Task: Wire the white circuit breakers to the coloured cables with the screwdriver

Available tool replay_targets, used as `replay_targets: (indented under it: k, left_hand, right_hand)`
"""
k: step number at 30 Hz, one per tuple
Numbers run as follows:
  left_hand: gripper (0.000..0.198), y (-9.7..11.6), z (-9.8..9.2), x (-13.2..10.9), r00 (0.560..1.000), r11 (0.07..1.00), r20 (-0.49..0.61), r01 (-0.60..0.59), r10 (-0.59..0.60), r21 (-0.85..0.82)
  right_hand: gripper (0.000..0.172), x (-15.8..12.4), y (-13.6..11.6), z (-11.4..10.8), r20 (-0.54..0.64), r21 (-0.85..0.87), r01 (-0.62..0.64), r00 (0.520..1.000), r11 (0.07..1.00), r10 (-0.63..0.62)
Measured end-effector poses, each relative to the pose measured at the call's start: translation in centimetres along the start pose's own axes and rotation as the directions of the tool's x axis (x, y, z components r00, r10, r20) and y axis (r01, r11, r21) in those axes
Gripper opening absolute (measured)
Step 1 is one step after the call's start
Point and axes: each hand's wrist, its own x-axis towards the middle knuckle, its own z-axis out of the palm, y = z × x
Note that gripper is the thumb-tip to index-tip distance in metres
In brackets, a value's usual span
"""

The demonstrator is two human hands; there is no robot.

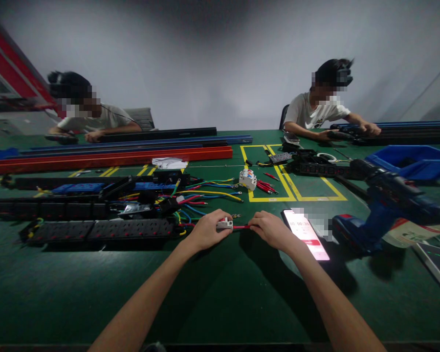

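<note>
Along the left of the green table (132, 298), black power strips (62, 232) are lying in rows, their coloured wires (220, 196) spilling toward the middle. Just right of the nearest strip, the left hand (209, 230) is closing around a small white switch (224, 224), the thumb pressing on the near side and the fingers curling over the far side. Its forearm (146, 298) is slanting up from the lower left, with the back of the hand facing up. From the switch's right end, a short red wire (241, 227) is running level across the gap, though whether it is sitting inside cannot be told. Beyond that gap, a bunch of white switches (248, 179) and a pile of loose red wires (266, 187) are lying together. The right hand (269, 229) is pinching the red wire's other side between nearly closed fingertips, its knuckles bending and its forearm (330, 288) angling in from the lower right. Just beside it, a lit phone (310, 239) is lying face up, and farther right a blue drill (381, 200) is resting near a blue bin (414, 159).
</note>
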Motion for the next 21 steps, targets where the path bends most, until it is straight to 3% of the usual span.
replay_targets:
  k: [9,14,21]
  left_hand:
    - [0.030,0.0,0.0,0.0,1.000,1.000,0.000,0.007,-0.007,-0.006]
    - [0.030,0.1,0.0,0.0,1.000,1.000,-0.002,0.004,-0.004,-0.007]
    - [0.028,0.3,-0.2,0.0,1.000,1.000,0.005,-0.002,0.002,-0.010]
  right_hand:
    - [0.025,-0.3,0.2,-0.2,-0.006,0.072,-0.036,0.999,0.997,0.036]
    - [0.037,-0.7,1.2,-0.2,-0.024,0.112,-0.055,0.998,0.992,0.058]
    - [0.023,-0.5,1.4,0.1,-0.026,0.121,-0.053,0.998,0.991,0.056]
